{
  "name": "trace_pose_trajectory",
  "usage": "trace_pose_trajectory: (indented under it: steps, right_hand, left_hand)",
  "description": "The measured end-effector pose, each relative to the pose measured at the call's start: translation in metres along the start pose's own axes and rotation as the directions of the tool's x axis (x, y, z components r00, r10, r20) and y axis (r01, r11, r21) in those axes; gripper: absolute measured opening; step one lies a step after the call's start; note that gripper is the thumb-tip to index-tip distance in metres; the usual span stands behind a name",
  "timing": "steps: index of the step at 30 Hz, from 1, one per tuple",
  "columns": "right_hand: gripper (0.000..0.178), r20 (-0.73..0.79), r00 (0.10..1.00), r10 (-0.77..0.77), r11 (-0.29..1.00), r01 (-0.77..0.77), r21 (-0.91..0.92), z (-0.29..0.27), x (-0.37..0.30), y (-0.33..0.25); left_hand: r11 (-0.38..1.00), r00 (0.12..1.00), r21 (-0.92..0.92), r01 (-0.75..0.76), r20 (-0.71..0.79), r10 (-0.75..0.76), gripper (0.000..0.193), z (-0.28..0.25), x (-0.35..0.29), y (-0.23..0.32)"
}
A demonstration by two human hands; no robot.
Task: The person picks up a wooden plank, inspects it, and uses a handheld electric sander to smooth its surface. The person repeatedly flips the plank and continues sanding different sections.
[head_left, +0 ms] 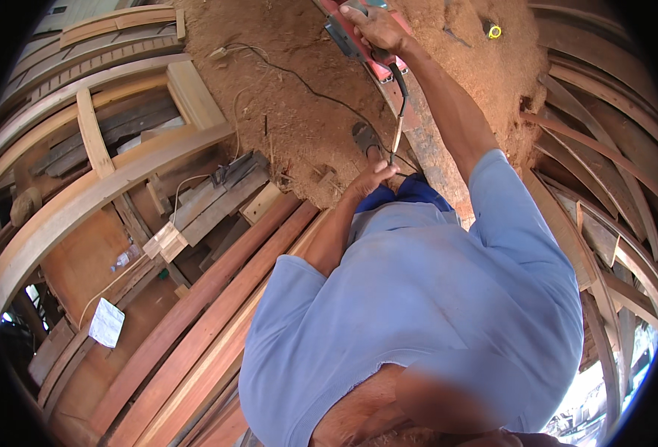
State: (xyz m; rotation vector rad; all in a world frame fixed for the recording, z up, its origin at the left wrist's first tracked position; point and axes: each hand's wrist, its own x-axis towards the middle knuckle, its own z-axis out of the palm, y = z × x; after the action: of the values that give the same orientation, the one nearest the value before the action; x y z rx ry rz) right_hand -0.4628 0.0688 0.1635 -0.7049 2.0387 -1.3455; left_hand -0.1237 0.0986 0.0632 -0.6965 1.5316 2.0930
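At the top centre of the frame, the right hand is wrapped around the grip of a red and dark grey power tool, with the arm stretched out toward the upper edge. The power tool sits over a long narrow board that slants from the top centre down toward the person's lap; whether its base touches the wood is hard to tell. A black cord leaves the rear of the power tool, runs through a pale section, and passes close to the left hand near the middle of the frame. That hand has its fingers bent beside the cord, but I cannot tell whether they grasp it. A foot in a dark sandal stands just above the left hand, on a brown floor strewn with sawdust. A yellow tape measure lies on the sawdust at upper right. At left, a pale wooden frame leans across piled timber, with a white paper sheet below it. Reddish planks run diagonally through the lower left, and more boards are stacked along the right edge.
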Motion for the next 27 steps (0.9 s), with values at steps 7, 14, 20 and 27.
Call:
trace_pose_trajectory:
  steps: [7,14,20,27]
  right_hand:
    - [0.061,0.068,0.994,0.083,0.995,-0.086,0.047,0.0,-0.062,-0.007]
    - [0.046,0.092,0.983,0.158,0.986,-0.162,0.042,-0.027,-0.252,0.016]
    - [0.041,0.047,0.975,0.219,0.96,-0.224,0.171,-0.019,-0.241,0.0]
    - [0.045,0.011,0.97,0.242,0.969,-0.242,0.056,-0.011,-0.1,-0.021]
  left_hand:
    - [0.887,0.911,0.456,-0.075,-0.331,0.246,0.029,0.005,0.044,-0.118]
    - [0.866,0.932,0.454,-0.209,-0.175,0.316,0.026,0.005,0.026,-0.1]
    - [0.833,0.816,0.519,-0.193,-0.387,0.431,0.051,0.011,0.064,-0.119]
    - [0.903,0.845,-0.43,-0.016,-0.489,-0.218,0.053,-0.019,0.077,0.007]
